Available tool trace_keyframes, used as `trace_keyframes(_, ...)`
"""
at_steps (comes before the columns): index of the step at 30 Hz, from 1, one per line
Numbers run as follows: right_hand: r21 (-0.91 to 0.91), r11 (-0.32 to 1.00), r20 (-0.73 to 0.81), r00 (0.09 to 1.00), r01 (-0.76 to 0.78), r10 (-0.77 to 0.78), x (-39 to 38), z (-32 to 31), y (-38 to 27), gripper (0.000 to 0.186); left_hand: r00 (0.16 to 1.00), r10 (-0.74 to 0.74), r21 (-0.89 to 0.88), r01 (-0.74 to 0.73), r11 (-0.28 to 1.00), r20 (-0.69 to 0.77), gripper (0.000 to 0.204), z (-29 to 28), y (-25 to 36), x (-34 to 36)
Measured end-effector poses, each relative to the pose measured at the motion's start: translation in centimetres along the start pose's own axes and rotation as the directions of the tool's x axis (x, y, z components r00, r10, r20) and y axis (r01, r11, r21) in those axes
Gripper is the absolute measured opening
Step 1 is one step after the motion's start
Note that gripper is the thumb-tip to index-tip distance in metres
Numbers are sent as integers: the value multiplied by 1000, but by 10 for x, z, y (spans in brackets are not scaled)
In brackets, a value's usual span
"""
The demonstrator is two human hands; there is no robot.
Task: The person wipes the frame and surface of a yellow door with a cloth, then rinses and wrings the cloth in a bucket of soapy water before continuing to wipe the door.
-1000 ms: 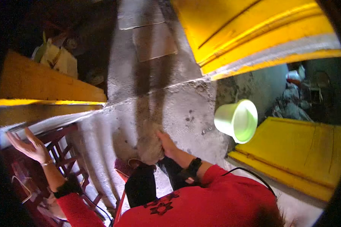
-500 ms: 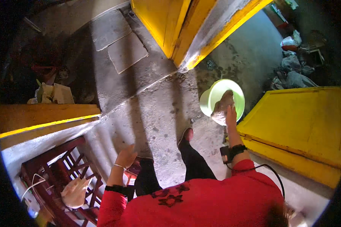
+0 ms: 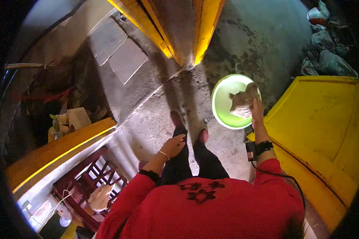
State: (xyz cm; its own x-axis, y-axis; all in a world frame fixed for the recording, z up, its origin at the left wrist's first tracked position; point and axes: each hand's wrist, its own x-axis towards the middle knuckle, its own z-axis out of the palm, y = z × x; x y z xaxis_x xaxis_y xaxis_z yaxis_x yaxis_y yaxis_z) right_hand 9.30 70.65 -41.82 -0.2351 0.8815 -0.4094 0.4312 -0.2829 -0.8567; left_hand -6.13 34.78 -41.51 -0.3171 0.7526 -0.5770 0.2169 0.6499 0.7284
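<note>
A crumpled brownish-grey cloth (image 3: 244,104) hangs in the mouth of a pale green plastic basin (image 3: 220,117), its upper end over the right rim. My right hand (image 3: 257,111) is closed at that rim with the cloth in its grip. Whether the fingers also clasp the basin's rim is hidden. My left hand (image 3: 173,145) is in front of my left leg, with nothing in it and its fingers loosely bent and partly apart.
A yellow door panel (image 3: 315,119) stands right of the basin, and a yellow door frame (image 3: 205,32) rises ahead. Flat cardboard sheets (image 3: 127,59) lie on the concrete floor. Bags (image 3: 325,42) are piled at the far right. A dark red wooden chair (image 3: 81,183) is at my lower left.
My feet have stepped forward. The basin's mouth now faces up more fully, and the cloth and my right hand have shifted right. My left hand has swung right, across my leg.
</note>
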Motion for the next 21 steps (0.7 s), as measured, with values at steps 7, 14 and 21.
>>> trace_keyframes(7,-723,584,293,930,369,-224,84,-32,96,45,965,164,221,-209,953,205,29,17,-4,114)
trace_keyframes(14,-761,512,331,917,399,-223,127,42,160,43,968,-41,-117,72,991,249,33,82,-11,180)
trace_keyframes(21,-812,243,554,832,530,34,172,76,245,75,980,116,-539,-12,842,160,39,200,-19,241)
